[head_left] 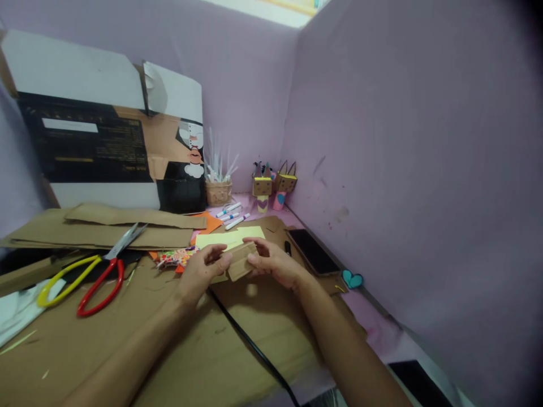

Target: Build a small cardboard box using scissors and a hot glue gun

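Observation:
A small folded piece of brown cardboard [241, 262] is held just above the table, between both hands. My left hand [206, 271] pinches its left edge, thumb in front and fingers behind. On its upper right side my right hand [274, 261] grips it with the thumb on the front face. Yellow paper [250, 232] lies right behind the hands. Beside my left wrist is a patterned scrap with flowers [176, 257]. Large scissors [111, 265] with one yellow and one red handle lie partly open farther left.
A black cable [254, 346] runs below the hands to the front edge. On the right lies a dark phone [314, 251]. Markers [237, 221], a straw basket [219, 193], two cardboard figures [262, 186] and a large printed carton [114, 135] stand or lie behind.

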The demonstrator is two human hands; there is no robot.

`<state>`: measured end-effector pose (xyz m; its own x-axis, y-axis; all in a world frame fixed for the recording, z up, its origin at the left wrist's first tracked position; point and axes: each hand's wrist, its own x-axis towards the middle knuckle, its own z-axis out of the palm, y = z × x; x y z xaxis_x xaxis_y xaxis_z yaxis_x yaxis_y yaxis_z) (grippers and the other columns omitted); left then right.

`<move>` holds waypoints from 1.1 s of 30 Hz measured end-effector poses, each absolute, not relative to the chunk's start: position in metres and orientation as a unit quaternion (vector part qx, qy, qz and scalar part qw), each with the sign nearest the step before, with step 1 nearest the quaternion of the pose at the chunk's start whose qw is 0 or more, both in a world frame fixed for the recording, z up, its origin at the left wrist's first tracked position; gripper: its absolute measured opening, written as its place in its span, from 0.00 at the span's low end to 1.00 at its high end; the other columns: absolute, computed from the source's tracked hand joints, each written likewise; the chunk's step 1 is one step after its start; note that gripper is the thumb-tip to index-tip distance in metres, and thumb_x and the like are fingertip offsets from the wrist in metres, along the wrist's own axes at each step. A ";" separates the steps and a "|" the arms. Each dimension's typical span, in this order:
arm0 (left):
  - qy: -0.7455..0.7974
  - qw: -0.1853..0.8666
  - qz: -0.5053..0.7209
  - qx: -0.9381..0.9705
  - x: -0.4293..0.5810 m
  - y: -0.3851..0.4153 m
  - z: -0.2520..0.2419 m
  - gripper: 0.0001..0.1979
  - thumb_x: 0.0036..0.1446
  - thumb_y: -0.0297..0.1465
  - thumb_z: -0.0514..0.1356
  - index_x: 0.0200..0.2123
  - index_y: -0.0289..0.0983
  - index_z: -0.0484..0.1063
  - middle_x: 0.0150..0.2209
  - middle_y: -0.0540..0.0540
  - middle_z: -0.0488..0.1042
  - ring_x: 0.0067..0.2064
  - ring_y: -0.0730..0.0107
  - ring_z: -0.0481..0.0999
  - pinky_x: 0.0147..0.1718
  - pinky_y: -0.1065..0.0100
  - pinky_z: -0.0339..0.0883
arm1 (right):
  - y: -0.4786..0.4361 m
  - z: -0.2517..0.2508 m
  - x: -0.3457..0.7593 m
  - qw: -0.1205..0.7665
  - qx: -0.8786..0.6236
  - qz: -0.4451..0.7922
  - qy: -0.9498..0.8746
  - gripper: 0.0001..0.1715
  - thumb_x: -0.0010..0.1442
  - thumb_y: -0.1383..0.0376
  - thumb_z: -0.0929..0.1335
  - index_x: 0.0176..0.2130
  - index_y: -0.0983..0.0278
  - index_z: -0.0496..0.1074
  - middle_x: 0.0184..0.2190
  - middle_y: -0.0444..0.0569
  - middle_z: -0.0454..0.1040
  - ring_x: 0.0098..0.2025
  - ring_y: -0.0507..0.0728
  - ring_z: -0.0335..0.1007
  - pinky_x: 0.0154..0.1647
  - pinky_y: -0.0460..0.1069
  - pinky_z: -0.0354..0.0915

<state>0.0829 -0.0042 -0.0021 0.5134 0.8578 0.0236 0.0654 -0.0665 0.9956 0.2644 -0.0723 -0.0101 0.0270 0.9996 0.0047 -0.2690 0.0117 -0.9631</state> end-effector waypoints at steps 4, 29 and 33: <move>0.347 0.600 0.346 0.633 0.085 -0.004 -0.006 0.38 0.40 0.42 0.68 0.53 0.33 0.61 0.47 0.37 0.73 0.50 0.54 0.72 0.45 0.60 0.69 | -0.069 -0.014 0.267 0.589 -0.428 0.528 -0.438 0.37 0.37 0.64 0.78 0.47 0.62 0.67 0.40 0.50 0.73 0.40 0.55 0.72 0.35 0.47 0.70; 0.332 0.412 0.348 0.774 0.081 -0.015 -0.006 0.43 0.39 0.28 0.66 0.60 0.38 0.55 0.59 0.39 0.63 0.58 0.53 0.64 0.57 0.54 0.58 | -0.069 -0.012 0.271 0.548 -0.406 0.470 -0.560 0.52 0.34 0.68 0.79 0.56 0.55 0.61 0.58 0.52 0.62 0.61 0.62 0.57 0.59 0.57 0.57; 0.356 0.354 0.280 0.819 0.080 -0.018 -0.008 0.42 0.41 0.28 0.64 0.61 0.35 0.53 0.61 0.37 0.60 0.61 0.51 0.60 0.59 0.53 0.53 | -0.070 -0.013 0.276 0.488 -0.465 0.464 -0.574 0.50 0.33 0.70 0.78 0.55 0.58 0.63 0.56 0.53 0.63 0.56 0.63 0.63 0.57 0.58 0.58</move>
